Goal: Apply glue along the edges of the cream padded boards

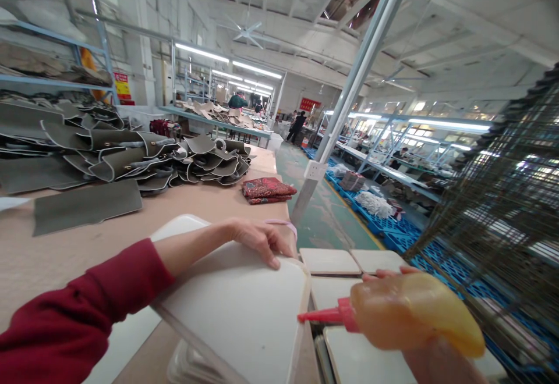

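I am holding a yellow squeeze bottle point(414, 314) in my right hand point(430, 352), low at the right, with its red nozzle point(321, 316) pointing left so that the tip is lying just at the right edge of the white panel point(244, 308) in front of me. My right fingers are mostly hiding behind the bottle; only a few fingertips point(384, 272) are showing over its top, curling round it, so the grip is closing on the bottle's body. My left hand point(262, 238) is resting flat on the far edge of that same white panel, fingers spread a little and lying nearly straight, pressing on it rather than gripping anything. A thin pink band point(283, 223) is showing just beyond the hand. My sleeve is dark red.

The panel is sitting at the edge of the tan worktable point(52, 256), tilting slightly towards me. Just to its right, more white panels point(332, 260) are lying side by side in rows, and one is passing under the bottle.

Farther back on the table a big heap of grey cut pieces point(131, 160) is piling up, with one flat grey sheet point(87, 206) lying apart, nearer to me. A folded red patterned cloth point(267, 190) is lying beside the heap. At the right a wire mesh rack point(502, 198) is standing, with blue pallets point(393, 227) on the floor behind it. People are working at benches far down the hall.
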Demonstrator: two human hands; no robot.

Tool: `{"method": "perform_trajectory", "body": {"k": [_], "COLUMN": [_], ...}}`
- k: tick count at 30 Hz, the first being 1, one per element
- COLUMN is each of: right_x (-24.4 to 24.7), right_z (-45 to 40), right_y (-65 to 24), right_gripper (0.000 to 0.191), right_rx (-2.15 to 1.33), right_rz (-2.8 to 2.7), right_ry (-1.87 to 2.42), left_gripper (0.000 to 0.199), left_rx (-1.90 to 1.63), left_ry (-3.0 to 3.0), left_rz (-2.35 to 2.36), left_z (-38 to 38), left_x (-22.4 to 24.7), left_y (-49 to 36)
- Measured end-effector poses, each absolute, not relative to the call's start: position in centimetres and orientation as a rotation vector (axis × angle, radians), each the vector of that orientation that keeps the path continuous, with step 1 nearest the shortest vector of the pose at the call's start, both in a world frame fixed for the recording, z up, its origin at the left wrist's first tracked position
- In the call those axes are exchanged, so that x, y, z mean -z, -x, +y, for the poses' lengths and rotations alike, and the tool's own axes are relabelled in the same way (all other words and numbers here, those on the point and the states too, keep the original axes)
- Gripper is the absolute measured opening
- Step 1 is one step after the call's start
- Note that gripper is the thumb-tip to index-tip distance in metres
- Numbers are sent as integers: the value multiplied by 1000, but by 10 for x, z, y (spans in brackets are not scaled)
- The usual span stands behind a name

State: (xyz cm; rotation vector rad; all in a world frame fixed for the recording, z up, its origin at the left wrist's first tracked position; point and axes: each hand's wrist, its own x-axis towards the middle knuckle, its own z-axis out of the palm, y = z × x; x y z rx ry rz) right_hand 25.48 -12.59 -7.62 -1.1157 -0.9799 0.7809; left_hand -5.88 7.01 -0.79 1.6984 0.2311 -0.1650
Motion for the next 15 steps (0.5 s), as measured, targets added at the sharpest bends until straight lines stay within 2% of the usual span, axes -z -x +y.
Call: {"method": "perform_trajectory", "body": {"k": [4, 8, 11, 15], "right_x": [94, 107, 102, 87], "right_z": [-108, -94, -97, -114], "right_y": [-268, -267, -257, -226], "right_gripper": [73, 68, 68, 78], "right_rx": [-723, -752, -803, -837], "right_rz": [-957, -839, -848, -906], "right_ry": [910, 851, 870, 852], "left_gripper": [46, 43, 42, 44], "left_rx": [164, 129, 104, 89], "left_ry": [-1684, -1637, -1622, -1599], "left_rz": [258, 313, 337, 351], "left_z": [72, 72, 72, 76], "left_x": [9, 9, 10, 14], "left_y": [60, 61, 63, 64]}}
